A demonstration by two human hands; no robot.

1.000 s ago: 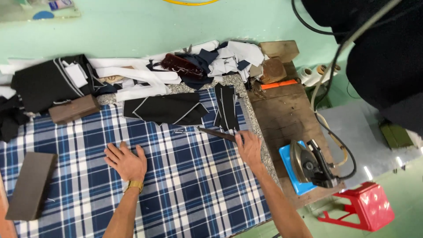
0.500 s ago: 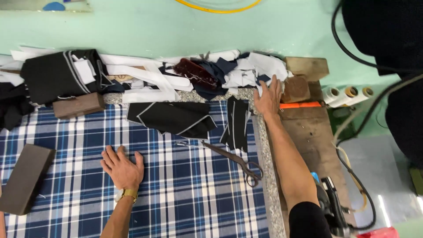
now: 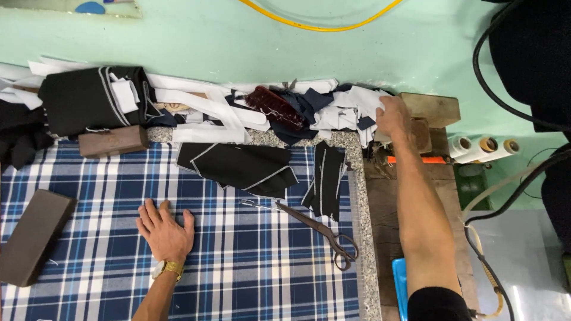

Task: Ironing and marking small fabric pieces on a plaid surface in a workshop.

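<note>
My left hand (image 3: 165, 229) lies flat, fingers spread, on the blue plaid cloth (image 3: 250, 273) covering the table; a gold watch sits on its wrist. My right hand (image 3: 393, 115) is stretched out to the far right end of the heap of white and dark fabric scraps (image 3: 342, 110), touching them beside a wooden block (image 3: 433, 107). Whether its fingers grip a scrap cannot be made out. Large metal scissors (image 3: 324, 233) lie on the plaid cloth between my arms. Two black fabric pieces with white edging (image 3: 244, 166) (image 3: 327, 175) lie just beyond the scissors.
A folded black garment (image 3: 89, 98) and long white strips (image 3: 202, 107) line the green wall. Brown blocks rest at the left (image 3: 33, 235) and at the back (image 3: 113, 141). A wooden bench (image 3: 383, 208), three thread cones (image 3: 482, 147) and black hoses (image 3: 505, 196) are at the right.
My right hand has moved from the bench edge near the scissors up to the scrap heap by the wooden block. My left hand stays flat on the cloth.
</note>
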